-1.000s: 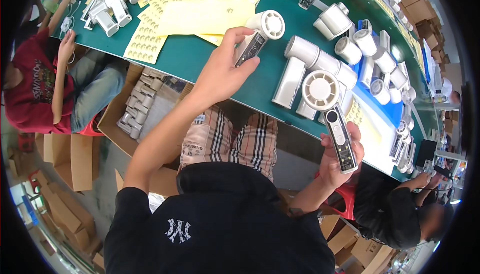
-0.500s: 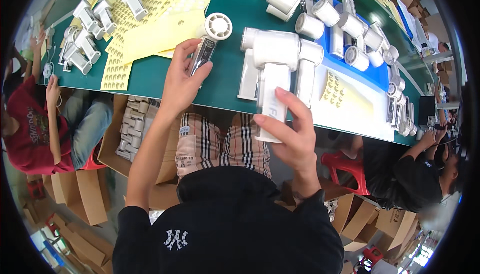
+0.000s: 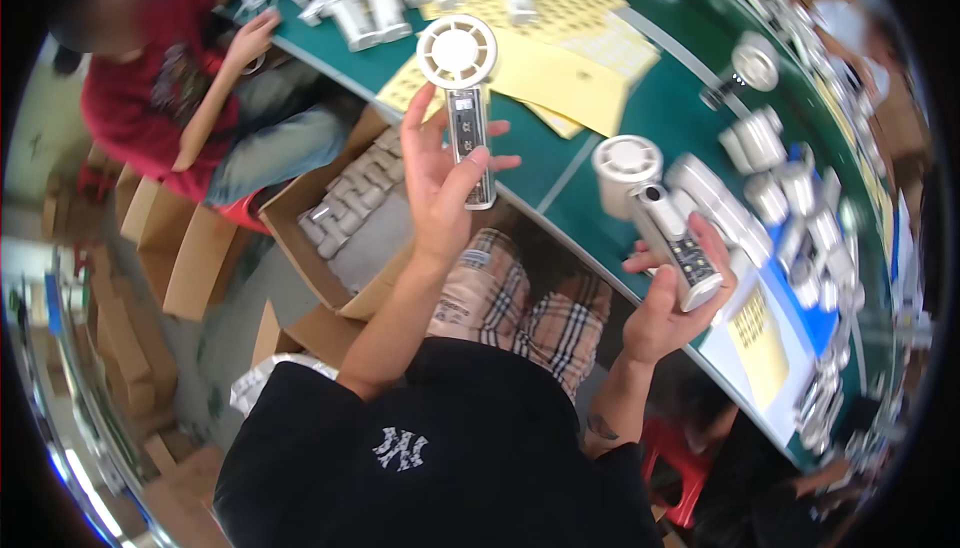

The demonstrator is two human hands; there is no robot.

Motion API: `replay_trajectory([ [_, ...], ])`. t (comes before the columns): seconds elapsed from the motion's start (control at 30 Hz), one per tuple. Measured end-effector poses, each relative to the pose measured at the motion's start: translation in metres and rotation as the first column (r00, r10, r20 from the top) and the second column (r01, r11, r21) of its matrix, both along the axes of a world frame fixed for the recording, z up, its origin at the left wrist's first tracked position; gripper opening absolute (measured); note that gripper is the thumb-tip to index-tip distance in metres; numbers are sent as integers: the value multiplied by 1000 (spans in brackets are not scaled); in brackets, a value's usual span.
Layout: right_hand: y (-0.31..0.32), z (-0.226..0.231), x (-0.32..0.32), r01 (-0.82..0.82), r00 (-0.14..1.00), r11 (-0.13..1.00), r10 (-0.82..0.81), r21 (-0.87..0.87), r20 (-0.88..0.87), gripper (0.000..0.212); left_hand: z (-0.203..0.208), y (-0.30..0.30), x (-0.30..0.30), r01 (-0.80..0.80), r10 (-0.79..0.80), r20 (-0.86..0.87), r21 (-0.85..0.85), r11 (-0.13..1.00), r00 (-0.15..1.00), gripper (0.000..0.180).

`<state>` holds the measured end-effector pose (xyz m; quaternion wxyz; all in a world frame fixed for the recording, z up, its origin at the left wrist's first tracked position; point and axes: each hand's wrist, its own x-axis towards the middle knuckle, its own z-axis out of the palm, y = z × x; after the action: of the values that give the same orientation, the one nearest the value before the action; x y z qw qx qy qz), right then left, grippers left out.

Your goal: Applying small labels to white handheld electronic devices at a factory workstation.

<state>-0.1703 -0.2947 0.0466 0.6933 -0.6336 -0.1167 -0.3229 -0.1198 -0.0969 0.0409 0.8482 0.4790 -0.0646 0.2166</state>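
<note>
I have a handheld fan in each grip, both apparently held up off the worktop [image 3: 665, 103]. The left fan [image 3: 468, 113] is over the near edge, with yellow sticker sheets [image 3: 575, 78] beyond it; the right fan [image 3: 675, 243] is farther along that edge, near some white fan bodies [image 3: 715, 198].

I judge them light and stiff, hard plastic all through, with glossy sides that could slip in dry fingers. The wide round head probably makes each one top-heavy. I'd trust the slim handle for a hold and spare the grille, whose thin spokes look the most breakable part, and the dark clear panel, which I expect would smudge.

My left grip [image 3: 435, 193] is clamped on its handle: thumb across the front panel, fingers behind with the tips out past the far side. The handle stands nearly straight up in my view, grille facing me. My right grip [image 3: 670, 313] is wrapped round the lower handle, palm turned up and inward, the fan leaning left toward its head. That side is somewhat blurred, so I can't be sure how firmly each finger bears. Both elbows are bent, the forearms angled forward.
</note>
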Motion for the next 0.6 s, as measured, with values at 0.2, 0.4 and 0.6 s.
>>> replay_trajectory([
  [0.2, 54, 18, 52, 169, 985, 985, -170, -31, -27, 54, -11, 61, -19, -92, 80, -71, -185, 979, 994, 62],
  [0.4, 70, -3, 91, 77, 995, 981, -64, 178, -78, 30, -25, 85, -28, -254, 168, -304, -272, 928, 938, 49],
  [0.6, 63, -25, 86, 198, 958, 963, -152, 180, -242, 32, -55, 109, -23, -340, 257, -404, -146, 929, 878, 50],
])
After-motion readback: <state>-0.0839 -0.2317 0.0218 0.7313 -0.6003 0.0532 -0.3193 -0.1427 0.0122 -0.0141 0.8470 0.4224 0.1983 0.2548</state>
